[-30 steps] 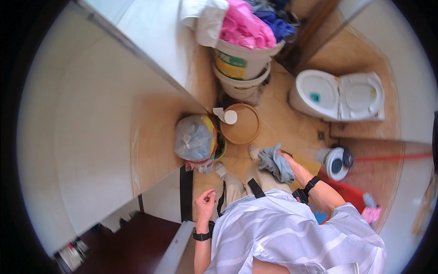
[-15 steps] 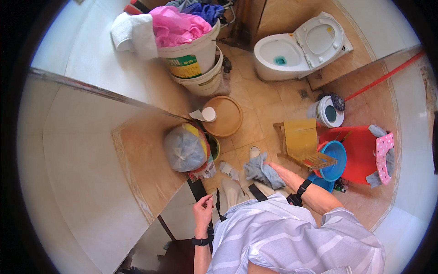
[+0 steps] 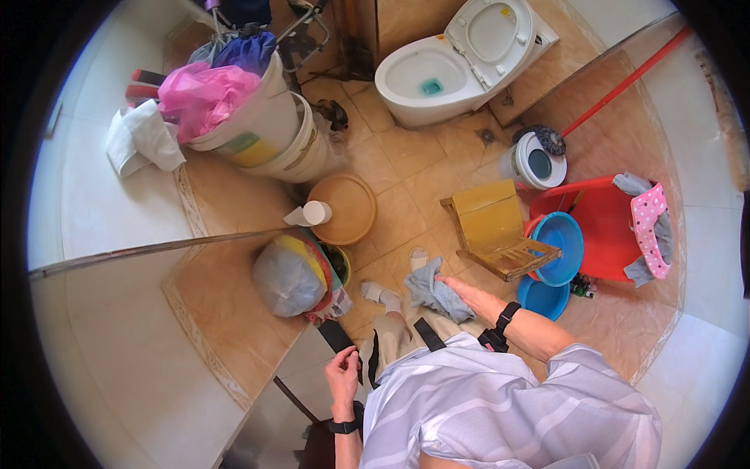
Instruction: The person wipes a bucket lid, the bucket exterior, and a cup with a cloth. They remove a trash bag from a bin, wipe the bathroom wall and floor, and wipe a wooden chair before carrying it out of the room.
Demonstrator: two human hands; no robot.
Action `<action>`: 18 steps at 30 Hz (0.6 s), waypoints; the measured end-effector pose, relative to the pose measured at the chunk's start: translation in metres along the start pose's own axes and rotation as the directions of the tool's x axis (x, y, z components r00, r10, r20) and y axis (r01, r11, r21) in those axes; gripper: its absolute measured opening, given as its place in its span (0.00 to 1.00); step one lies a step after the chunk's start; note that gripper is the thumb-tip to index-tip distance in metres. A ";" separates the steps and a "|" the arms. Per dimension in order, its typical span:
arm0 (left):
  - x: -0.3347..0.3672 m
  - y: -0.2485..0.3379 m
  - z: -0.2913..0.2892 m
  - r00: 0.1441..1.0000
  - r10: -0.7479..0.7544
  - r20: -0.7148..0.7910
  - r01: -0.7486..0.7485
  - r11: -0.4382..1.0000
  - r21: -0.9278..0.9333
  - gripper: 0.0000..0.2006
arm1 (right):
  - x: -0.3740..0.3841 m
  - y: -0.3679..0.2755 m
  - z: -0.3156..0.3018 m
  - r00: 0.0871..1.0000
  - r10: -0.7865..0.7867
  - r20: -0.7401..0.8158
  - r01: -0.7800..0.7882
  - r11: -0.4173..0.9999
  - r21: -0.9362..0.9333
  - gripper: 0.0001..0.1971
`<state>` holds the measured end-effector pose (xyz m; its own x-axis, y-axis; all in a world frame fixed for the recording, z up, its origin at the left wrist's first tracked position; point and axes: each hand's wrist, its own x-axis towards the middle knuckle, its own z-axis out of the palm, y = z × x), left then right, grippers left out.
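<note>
A crumpled grey-blue cloth (image 3: 437, 291) hangs from my right hand (image 3: 464, 294), which is closed on it above my slippered feet. My left hand (image 3: 342, 375) is by my left hip with its fingers curled in; what they hold, if anything, is hidden. Beside its fingertips lies a dark flat strip (image 3: 334, 334). In front of the right hand stands a yellow wooden folding chair (image 3: 491, 219). Farther right are a blue basin (image 3: 564, 248) and a red tub (image 3: 601, 227) with a pink dotted cloth (image 3: 650, 228) over its rim.
An open toilet (image 3: 426, 82) stands at the far side. Stacked white buckets (image 3: 266, 152) hold pink and blue fabric at the far left. Nearer are a round brown lid (image 3: 355, 211) with a paper roll (image 3: 316, 213), and a bagged bin (image 3: 287, 277). A mop bucket (image 3: 525, 166) stands right.
My view has turned, so the toilet and buckets sit farther left in the picture. The right hand keeps the cloth; the left hand remains curled by my hip.
</note>
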<state>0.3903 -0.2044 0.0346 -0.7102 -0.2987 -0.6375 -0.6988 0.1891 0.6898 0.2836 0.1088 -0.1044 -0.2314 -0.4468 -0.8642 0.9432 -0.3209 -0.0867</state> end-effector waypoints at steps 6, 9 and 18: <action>0.000 -0.008 0.024 0.999 -0.034 -0.010 0.034 0.999 -0.018 0.10 | 0.018 -0.021 -0.028 0.999 0.008 0.045 -0.013 0.993 0.114 0.20; -0.001 -0.005 0.034 0.993 -0.114 0.012 0.114 0.993 -0.029 0.11 | 0.041 -0.035 -0.041 0.992 0.092 0.090 -0.102 0.987 0.120 0.19; 0.024 -0.064 0.032 0.958 -0.286 0.009 0.285 0.957 0.063 0.13 | 0.169 -0.085 -0.032 0.955 -0.287 -0.074 0.284 0.958 -0.046 0.16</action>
<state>0.4146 -0.1941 -0.0357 -0.4815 -0.3315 -0.8113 -0.8761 0.1546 0.4567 0.1723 0.0871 -0.2595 -0.4738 -0.2731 -0.8372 0.8485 -0.3959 -0.3511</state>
